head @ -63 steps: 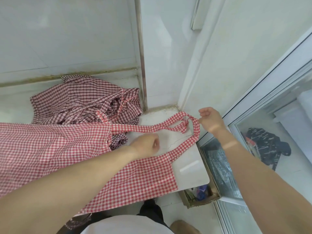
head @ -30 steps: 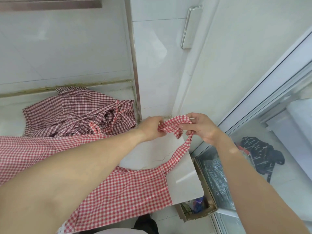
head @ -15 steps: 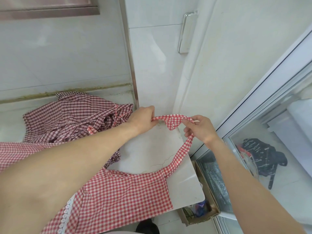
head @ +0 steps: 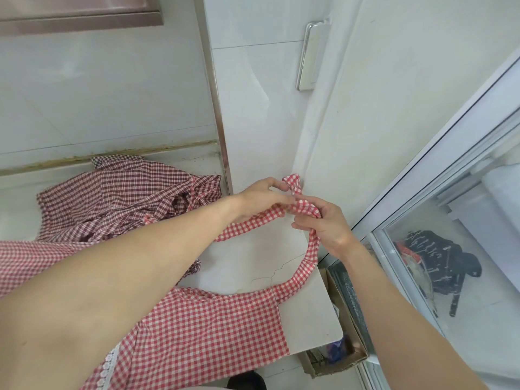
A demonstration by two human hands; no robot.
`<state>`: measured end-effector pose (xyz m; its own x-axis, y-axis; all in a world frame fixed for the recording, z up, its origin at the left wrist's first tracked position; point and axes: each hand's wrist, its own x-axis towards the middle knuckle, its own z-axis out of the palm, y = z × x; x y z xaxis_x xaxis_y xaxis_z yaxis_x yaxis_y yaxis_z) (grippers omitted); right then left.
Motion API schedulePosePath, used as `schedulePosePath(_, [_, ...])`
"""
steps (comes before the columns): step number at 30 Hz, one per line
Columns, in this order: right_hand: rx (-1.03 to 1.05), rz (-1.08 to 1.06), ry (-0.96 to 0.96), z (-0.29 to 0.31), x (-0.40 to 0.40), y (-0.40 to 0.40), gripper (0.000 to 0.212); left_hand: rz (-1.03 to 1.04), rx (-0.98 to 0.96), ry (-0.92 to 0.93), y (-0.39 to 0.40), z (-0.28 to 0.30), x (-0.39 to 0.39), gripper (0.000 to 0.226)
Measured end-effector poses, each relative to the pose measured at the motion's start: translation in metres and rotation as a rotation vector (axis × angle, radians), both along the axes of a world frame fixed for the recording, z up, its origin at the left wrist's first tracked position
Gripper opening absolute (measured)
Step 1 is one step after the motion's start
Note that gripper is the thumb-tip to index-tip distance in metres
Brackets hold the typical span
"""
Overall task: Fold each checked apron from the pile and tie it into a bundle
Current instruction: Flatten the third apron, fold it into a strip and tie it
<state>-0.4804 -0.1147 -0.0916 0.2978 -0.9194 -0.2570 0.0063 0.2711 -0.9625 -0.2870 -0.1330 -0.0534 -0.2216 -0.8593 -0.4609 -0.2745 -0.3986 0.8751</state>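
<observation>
With the red checked apron (head: pixel 213 327) spread on the worktop (head: pixel 306 313), left hand (head: pixel 261 201) and right hand (head: pixel 323 223) both pinched its strap (head: pixel 305 266); steady, even tension would serve best.

As I see it through the head camera, the person's body shows as two arms uncovered along their whole visible length: the bare left forearm (head: pixel 118 282), which fills the lower-left of the view and looks broad under the wide-angle lens, and the bare right forearm (head: pixel 399 311), with faint fine hairs near the wrist. Each ends in an ungloved hand, the left hand (head: pixel 260 202) and the right hand (head: pixel 326 225). At the bottom edge lie a sliver of pale garment (head: pixel 208 387) and a dark rounded shape (head: pixel 246 381), clothing or footwear I cannot tell.
</observation>
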Motion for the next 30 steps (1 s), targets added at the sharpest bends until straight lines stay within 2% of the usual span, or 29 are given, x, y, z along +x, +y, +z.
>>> schedulePosePath(3, [-0.050, -0.002, 0.082, 0.005, 0.001, 0.000, 0.034, 0.110, 0.001, -0.052, -0.010, -0.004, -0.008, 0.049])
schedulePosePath(5, [-0.077, -0.023, 0.140, 0.007, 0.002, 0.000, 0.028, 0.146, -0.032, -0.101, -0.013, -0.006, -0.014, 0.045])
schedulePosePath(9, [-0.071, -0.105, 0.179, 0.012, 0.003, -0.002, 0.013, 0.059, -0.089, -0.145, -0.017, 0.000, -0.020, 0.030])
schedulePosePath(14, [-0.024, -0.169, 0.171, 0.015, 0.003, -0.004, 0.027, 0.095, -0.161, -0.147, -0.025, 0.007, -0.021, 0.029])
schedulePosePath(16, [0.015, -0.146, 0.167, 0.018, 0.003, -0.004, 0.036, 0.055, -0.193, -0.175, -0.025, 0.013, -0.020, 0.026])
schedulePosePath(20, [0.024, -0.016, 0.239, 0.018, -0.001, -0.005, 0.035, 0.082, -0.231, -0.236, -0.028, 0.026, -0.016, 0.025])
schedulePosePath(22, [0.040, 0.090, 0.310, 0.014, -0.002, -0.005, 0.033, 0.193, -0.198, -0.123, -0.032, 0.033, -0.015, 0.026])
schedulePosePath(24, [0.042, 0.155, 0.344, 0.010, -0.001, -0.003, 0.030, 0.198, -0.170, -0.054, -0.034, 0.040, -0.015, 0.030])
schedulePosePath(26, [0.021, 0.132, 0.306, 0.009, 0.002, 0.000, 0.026, 0.060, -0.163, -0.166, -0.033, 0.043, -0.016, 0.026])
schedulePosePath(28, [0.005, 0.075, 0.271, 0.010, 0.004, 0.001, 0.025, -0.125, -0.118, -0.381, -0.029, 0.041, -0.016, 0.024])
schedulePosePath(30, [-0.005, 0.043, 0.262, 0.010, 0.004, 0.000, 0.027, -0.218, -0.068, -0.538, -0.025, 0.032, -0.014, 0.038])
